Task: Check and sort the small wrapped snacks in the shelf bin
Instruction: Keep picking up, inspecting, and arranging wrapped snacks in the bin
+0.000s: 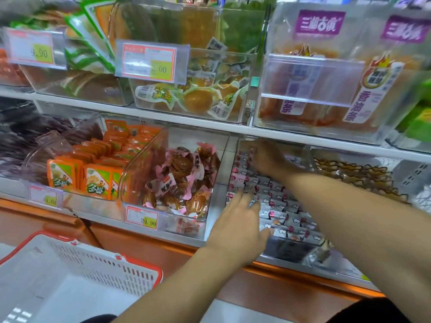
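A clear shelf bin (300, 249) on the lower shelf holds rows of small wrapped snacks (283, 209) in white, grey and red wrappers. My left hand (238, 223) lies over the front left rows with fingers spread and fairly straight, thumb against the packs near the bin's front wall. My right hand (265, 157) reaches deep to the back left of the same bin, fingers bent down onto the rear packs; whether it holds one is hidden by blur and the hand's back.
Left of it stand a clear bin of brown snacks in pink wrappers (179, 180) and a bin of orange packets (93, 173). A bin of dark-edged packs (359, 178) is to the right. The upper shelf (210, 123) overhangs. A white and red basket (77, 271) sits lower left.
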`<state>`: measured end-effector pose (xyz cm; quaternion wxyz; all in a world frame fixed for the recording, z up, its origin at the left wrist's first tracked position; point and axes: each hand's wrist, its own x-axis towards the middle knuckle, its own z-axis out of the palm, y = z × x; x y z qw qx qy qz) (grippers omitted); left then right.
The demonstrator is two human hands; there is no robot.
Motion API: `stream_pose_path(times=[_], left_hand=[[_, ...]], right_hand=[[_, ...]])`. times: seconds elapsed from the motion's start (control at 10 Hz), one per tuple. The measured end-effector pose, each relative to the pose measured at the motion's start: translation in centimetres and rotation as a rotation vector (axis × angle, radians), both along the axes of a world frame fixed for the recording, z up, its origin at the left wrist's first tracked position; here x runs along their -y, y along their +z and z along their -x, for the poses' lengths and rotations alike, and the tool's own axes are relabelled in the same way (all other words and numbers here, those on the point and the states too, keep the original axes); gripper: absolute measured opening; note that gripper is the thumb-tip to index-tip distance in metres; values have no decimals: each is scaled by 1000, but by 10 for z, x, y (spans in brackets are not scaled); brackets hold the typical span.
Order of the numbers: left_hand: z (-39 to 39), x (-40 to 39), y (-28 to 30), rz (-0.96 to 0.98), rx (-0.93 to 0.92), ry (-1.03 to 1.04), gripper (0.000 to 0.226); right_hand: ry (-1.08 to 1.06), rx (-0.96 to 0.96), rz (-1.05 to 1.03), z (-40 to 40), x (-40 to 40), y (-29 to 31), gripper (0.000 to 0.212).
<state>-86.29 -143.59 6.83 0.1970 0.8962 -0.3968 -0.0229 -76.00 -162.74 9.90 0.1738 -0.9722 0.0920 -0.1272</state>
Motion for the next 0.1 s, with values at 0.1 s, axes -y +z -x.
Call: stream_pose_path(times=[0.1], left_hand=[[-1, -2, 4, 34, -15, 6, 71]], right_hand=[[-101, 62, -135, 38, -10, 11, 47]])
